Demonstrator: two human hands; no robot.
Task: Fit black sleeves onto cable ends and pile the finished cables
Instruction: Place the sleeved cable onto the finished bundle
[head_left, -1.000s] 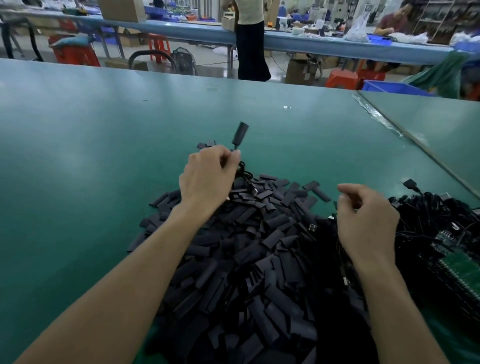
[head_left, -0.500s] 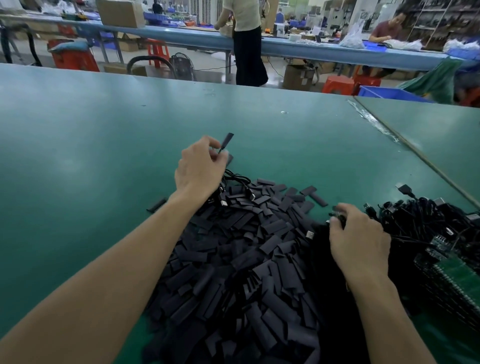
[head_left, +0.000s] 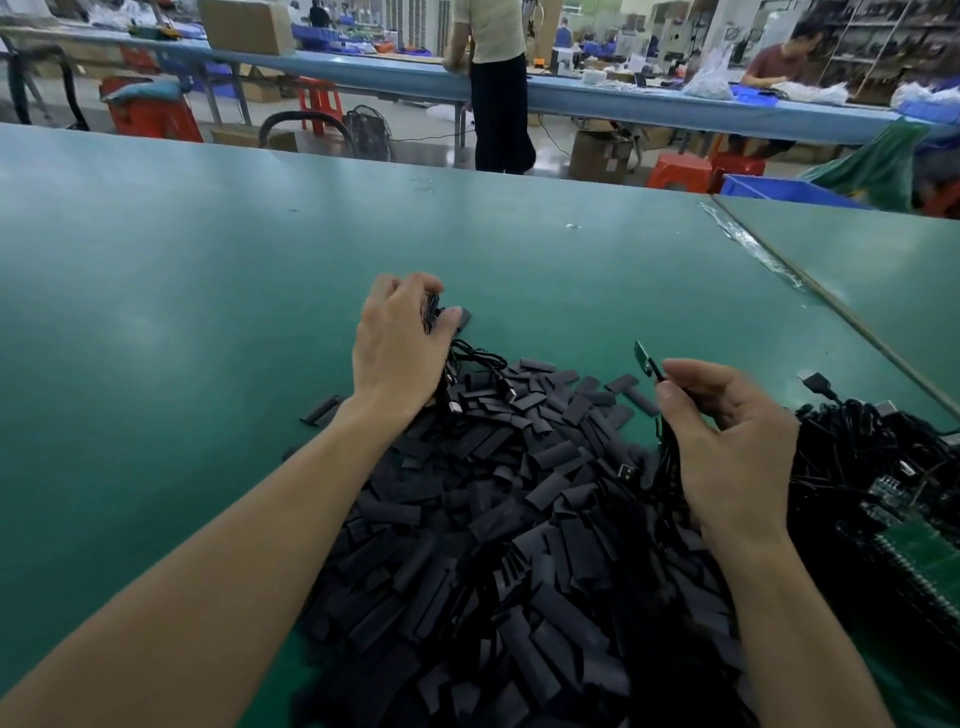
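At the sleeve pile's (head_left: 493, 519) far end, left hand (head_left: 397, 353) and right hand (head_left: 727, 441) grip cables (head_left: 478, 358).

The table (head_left: 208, 312) is plain dark green, with a pale shine in some places. The heap of sleeves (head_left: 493, 519) is matt black. The cables (head_left: 857, 452) at the right are black too, and some have small silver plug ends. The circuit board (head_left: 935, 556) beside them is green with dark parts. Behind, the far table (head_left: 623, 104) is light blue, the stools (head_left: 680, 171) are red-orange, the crate (head_left: 779, 189) is blue and the box (head_left: 249, 23) is brown. A standing person (head_left: 493, 31) wears a pale top and black trousers.
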